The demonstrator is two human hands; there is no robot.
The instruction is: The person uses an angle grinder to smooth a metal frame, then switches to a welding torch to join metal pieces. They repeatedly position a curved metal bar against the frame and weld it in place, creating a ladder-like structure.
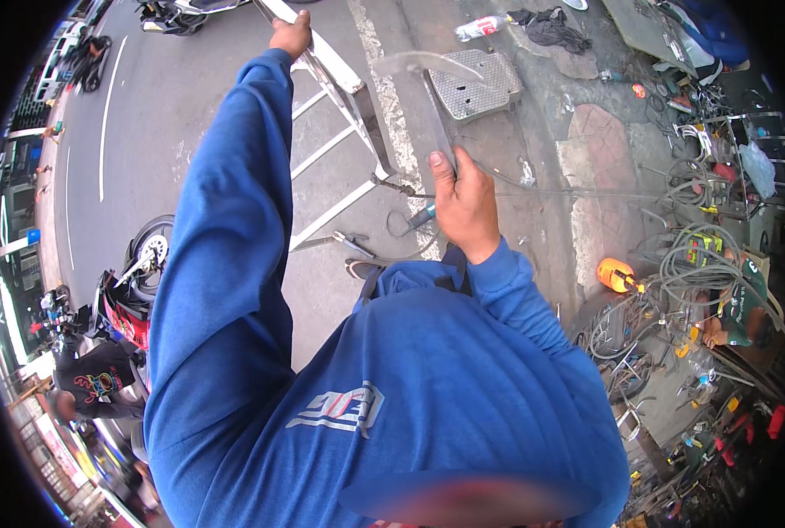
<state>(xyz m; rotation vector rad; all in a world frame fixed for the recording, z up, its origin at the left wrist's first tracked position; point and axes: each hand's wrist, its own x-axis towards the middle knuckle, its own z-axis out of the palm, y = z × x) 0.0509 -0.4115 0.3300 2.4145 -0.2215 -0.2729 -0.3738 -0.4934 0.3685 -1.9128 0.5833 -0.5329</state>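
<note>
My left hand [291,35] is stretched far up and closed around the top rail of a white metal frame [339,132] with cross bars, which stands over the road surface. My right hand [464,204] grips a grey flat metal bar [434,114] whose upper end carries a curved crosspiece [423,62]. The bar runs close beside the frame's right upright. A blue-handled tool [422,216] and a thin cable show just under the right hand. Both of my arms are in blue sleeves.
A red motorbike [133,295] and a person in a black shirt [93,383] are at the left. A metal cover plate [478,84], a plastic bottle [482,26] and a dark cloth [552,31] lie ahead. Cable coils [700,264], an orange object [617,275] and a seated person [740,304] crowd the right.
</note>
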